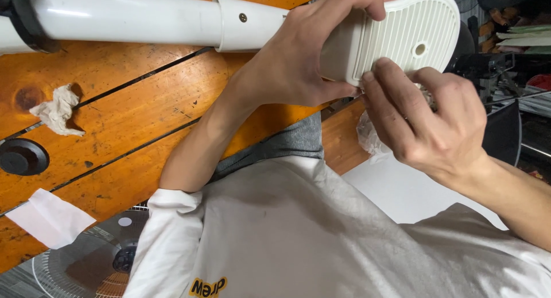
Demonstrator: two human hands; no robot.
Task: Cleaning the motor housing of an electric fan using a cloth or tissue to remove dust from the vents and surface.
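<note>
Left hand (298,62): we see it closed around the white ribbed housing (402,34), with the thumb under its lower edge and the fingers curled over the top.
Right hand (427,117): its fingertips (376,74) press on the lower edge of the housing, just beside the left thumb; we cannot tell if they pinch something small there.
Housing: it is at the end of the white tube (132,16), held up above the edge of the table, with the ribbed face and its small round hole turned to the camera.
Tube: it lies across the top of the view, with a black ring at its far left part and a small screw near the sleeve.
Wooden table (126,108): orange-brown planks; on it a crumpled tissue (56,109), a black round knob (22,157) and a flat white paper (50,217).
Fan grille (92,258): a round wire grille, seen below the table edge near the left sleeve.
Plastic bag (370,138): clear and crumpled, partly hidden under the right hand.
</note>
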